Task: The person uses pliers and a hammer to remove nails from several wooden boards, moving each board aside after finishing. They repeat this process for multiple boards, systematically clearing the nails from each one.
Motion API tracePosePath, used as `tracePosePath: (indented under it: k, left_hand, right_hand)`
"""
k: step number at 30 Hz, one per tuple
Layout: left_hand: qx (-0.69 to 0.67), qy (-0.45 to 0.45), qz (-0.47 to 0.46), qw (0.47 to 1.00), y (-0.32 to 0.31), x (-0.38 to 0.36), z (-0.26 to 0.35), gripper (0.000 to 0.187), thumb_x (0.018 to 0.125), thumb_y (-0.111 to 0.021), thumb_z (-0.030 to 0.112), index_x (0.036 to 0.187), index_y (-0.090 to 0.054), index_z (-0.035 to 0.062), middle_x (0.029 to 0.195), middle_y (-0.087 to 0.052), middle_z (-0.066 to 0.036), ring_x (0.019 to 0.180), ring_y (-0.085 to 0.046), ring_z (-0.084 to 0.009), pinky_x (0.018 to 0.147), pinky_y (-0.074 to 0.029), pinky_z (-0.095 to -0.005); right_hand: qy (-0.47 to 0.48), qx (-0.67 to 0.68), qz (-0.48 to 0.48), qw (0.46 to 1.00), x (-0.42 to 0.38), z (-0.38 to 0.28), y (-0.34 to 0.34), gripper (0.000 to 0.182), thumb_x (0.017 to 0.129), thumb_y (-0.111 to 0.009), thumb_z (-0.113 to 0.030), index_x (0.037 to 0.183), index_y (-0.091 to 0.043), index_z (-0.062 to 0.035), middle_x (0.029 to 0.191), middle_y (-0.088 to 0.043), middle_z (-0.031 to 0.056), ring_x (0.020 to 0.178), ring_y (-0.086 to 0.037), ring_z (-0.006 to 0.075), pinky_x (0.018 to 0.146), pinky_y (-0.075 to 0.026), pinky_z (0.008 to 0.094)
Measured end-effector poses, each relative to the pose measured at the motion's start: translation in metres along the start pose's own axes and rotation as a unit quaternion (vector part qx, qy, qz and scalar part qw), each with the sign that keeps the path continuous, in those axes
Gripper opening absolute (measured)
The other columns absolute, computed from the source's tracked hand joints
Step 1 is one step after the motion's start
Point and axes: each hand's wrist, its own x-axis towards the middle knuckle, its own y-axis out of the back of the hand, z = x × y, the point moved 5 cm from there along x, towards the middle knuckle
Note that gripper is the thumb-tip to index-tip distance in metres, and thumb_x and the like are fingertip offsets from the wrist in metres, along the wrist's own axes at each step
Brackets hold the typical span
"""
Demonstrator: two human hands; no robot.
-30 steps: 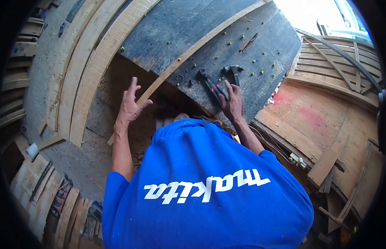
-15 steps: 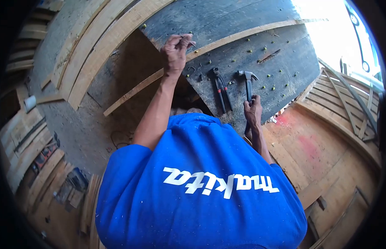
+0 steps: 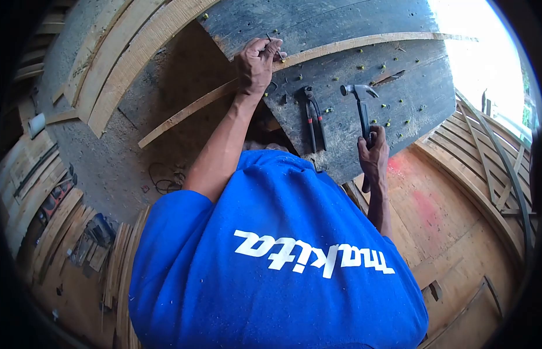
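Note:
My right hand (image 3: 374,152) grips the black handle of a claw hammer (image 3: 363,110), whose metal head is raised over the dark board (image 3: 341,160). Pinched in the fingers of my left hand (image 3: 256,67) is a thin dark nail (image 3: 269,38). That hand is at a long, narrow wooden strip (image 3: 323,51), which lies across the board and extends past its left edge. Between my hands rests a pair of pincers (image 3: 313,119) with red marks on dark handles.
Several small yellow-green bits (image 3: 360,67) dot the board. Long planks (image 3: 143,58) lie at the upper left, with stacked timber (image 3: 55,227) at the lower left. A slatted wooden frame (image 3: 486,163) stands at the right, beside plywood (image 3: 440,215) with red stains.
My right hand has lifted the hammer off the board and moved slightly right. My left hand has shifted a little along the strip, to the right and up, with its fingers still pinched.

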Motion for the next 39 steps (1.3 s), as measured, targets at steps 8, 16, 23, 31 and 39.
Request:
tracePosePath:
  k: [8, 16, 23, 31, 39]
  left_hand:
    - [0.031, 0.002, 0.025, 0.999, -0.001, 0.001, -0.001, 0.022, 0.097, -0.076, 0.021, 0.091, -0.076, 0.0003, 0.078, -0.073, -0.008, 0.071, -0.078, -0.0182, 0.059, -0.057, -0.0308]
    - [0.144, -0.121, 0.022, 0.982, 0.001, -0.001, 0.01, 0.017, 0.099, -0.074, 0.019, 0.094, -0.077, 0.0032, 0.08, -0.073, -0.007, 0.071, -0.074, -0.0181, 0.063, -0.055, -0.0321]
    - [0.202, -0.182, 0.037, 0.962, 0.001, -0.003, 0.019, 0.02, 0.099, -0.072, 0.023, 0.09, -0.075, 0.0059, 0.077, -0.07, -0.009, 0.07, -0.071, -0.0268, 0.06, -0.053, -0.0397]
    - [0.176, -0.166, 0.042, 0.969, 0.001, -0.003, 0.014, 0.024, 0.098, -0.074, 0.023, 0.082, -0.069, 0.0049, 0.07, -0.064, -0.01, 0.063, -0.066, -0.0283, 0.057, -0.049, -0.0405]
    - [0.17, -0.163, 0.044, 0.971, 0.002, -0.005, 0.012, 0.025, 0.097, -0.074, 0.022, 0.08, -0.068, 0.0053, 0.07, -0.063, -0.01, 0.063, -0.065, -0.0289, 0.057, -0.048, -0.041]
  right_hand:
    - [0.085, -0.018, -0.017, 0.996, 0.035, -0.076, 0.04, 0.026, 0.096, -0.072, -0.017, 0.115, -0.062, -0.0018, 0.083, -0.067, 0.0121, 0.067, -0.065, 0.0218, 0.063, -0.051, 0.0384]
    - [0.345, -0.03, -0.015, 0.938, 0.075, -0.213, 0.068, 0.032, 0.101, -0.066, -0.012, 0.132, -0.06, -0.0091, 0.086, -0.066, 0.012, 0.067, -0.065, 0.0304, 0.057, -0.048, 0.0426]
    - [0.378, -0.251, -0.135, 0.881, 0.093, -0.275, 0.033, 0.057, 0.101, -0.063, -0.009, 0.155, -0.052, -0.0228, 0.107, -0.073, 0.0162, 0.075, -0.072, 0.0299, 0.067, -0.06, 0.0428]
    - [0.457, -0.007, -0.047, 0.888, 0.08, -0.327, 0.072, 0.055, 0.101, -0.062, -0.011, 0.153, -0.048, -0.0006, 0.139, -0.065, 0.0225, 0.121, -0.068, 0.0355, 0.1, -0.054, 0.0429]
    - [0.372, -0.291, -0.158, 0.867, 0.103, -0.281, 0.023, 0.048, 0.102, -0.059, -0.009, 0.15, -0.055, -0.0137, 0.1, -0.072, 0.0192, 0.077, -0.072, 0.0333, 0.065, -0.058, 0.0431]
